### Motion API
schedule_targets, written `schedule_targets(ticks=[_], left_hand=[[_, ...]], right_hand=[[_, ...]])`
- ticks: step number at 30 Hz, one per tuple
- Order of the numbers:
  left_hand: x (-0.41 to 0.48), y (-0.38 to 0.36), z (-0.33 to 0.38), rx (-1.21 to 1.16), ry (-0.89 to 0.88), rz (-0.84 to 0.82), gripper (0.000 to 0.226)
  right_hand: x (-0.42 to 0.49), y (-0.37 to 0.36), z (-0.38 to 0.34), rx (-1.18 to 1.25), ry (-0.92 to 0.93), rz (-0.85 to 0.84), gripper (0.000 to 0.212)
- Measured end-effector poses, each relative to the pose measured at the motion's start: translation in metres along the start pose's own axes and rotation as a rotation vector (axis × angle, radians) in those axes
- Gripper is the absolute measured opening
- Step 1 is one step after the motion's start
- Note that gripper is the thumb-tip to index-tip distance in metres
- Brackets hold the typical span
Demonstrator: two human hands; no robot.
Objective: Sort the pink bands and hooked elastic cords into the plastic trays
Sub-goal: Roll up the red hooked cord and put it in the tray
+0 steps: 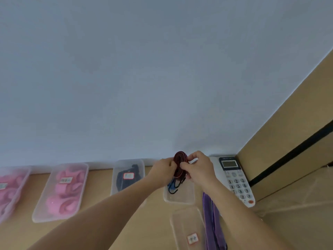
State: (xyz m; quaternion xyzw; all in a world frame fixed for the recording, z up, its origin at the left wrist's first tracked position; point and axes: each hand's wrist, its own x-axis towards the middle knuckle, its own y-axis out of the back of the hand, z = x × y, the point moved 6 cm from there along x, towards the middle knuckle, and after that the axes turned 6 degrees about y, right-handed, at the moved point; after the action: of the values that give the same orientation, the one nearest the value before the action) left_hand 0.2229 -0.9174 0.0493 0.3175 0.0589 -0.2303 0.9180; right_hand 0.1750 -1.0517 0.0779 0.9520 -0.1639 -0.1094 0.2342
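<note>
Both hands, left hand (164, 169) & right hand (196, 168), are pinching a dark red coiled cord (180, 164) above the tray (180, 200) w/ blue cords. Next, likely: lowering it in, opening each grip.
</note>
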Motion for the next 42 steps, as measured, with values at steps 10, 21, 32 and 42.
schedule_targets(ticks=[10, 21, 32, 42], left_hand=[[0.033, -0.042, -0.042, 0.864, -0.261, -0.192, 0.072], [0.035, -0.051, -0.043, 0.986, -0.341, -0.079, 0.069], [0.036, -0.049, -0.032, 1.03, -0.332, -0.024, 0.064], [0.042, -0.059, -0.025, 0.952, -0.333, -0.085, 0.079]], right_hand=[[0.042, -0.019, 0.043, -0.56, 0.035, -0.096, 0.018], [0.047, -0.048, 0.069, -0.818, 0.173, -0.123, 0.022], [0.051, -0.048, 0.07, -0.946, 0.224, -0.088, 0.01], [0.051, -0.033, 0.076, -1.038, 0.359, -0.073, 0.032]])
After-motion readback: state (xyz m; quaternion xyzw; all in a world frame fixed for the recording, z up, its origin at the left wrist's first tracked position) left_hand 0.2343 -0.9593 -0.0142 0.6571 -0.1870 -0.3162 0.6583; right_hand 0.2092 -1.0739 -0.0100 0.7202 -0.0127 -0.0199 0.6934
